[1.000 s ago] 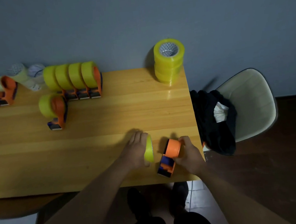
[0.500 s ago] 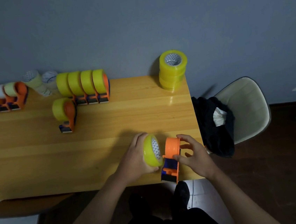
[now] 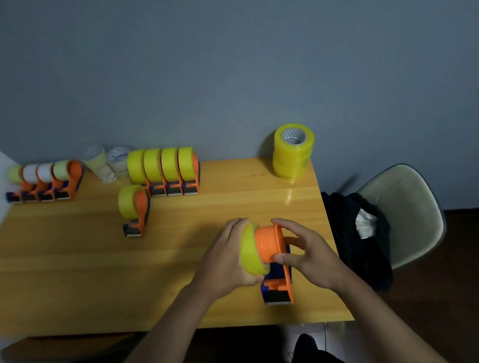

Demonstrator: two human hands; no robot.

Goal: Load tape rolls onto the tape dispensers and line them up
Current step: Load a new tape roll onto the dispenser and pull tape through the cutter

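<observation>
A wooden bench [image 3: 64,273] is seen from above, against a grey wall. At its far left corner, four orange dispensers [image 3: 45,184] are lined up side by side, loaded with pale and white rolls. Just to their right, two clear tape rolls [image 3: 106,162] are stood near the wall. Next, a second row of four dispensers [image 3: 163,171] is loaded with yellow tape, and one more loaded dispenser [image 3: 134,210] is set alone just in front of that row's left end. Towards the near right part of the bench, a yellow tape roll [image 3: 250,252] is gripped by the left hand [image 3: 226,259], fingers curled round its rim, and is held against the orange hub of a dispenser [image 3: 275,266]. That dispenser is gripped by the right hand [image 3: 307,251], thumb and fingers closed on the hub (its base is rested on the bench near the front edge). At the far right corner, a stack of yellow rolls [image 3: 293,155] is stood. Beside the bench, a cream chair [image 3: 406,208] is draped with dark clothing [image 3: 352,228].
</observation>
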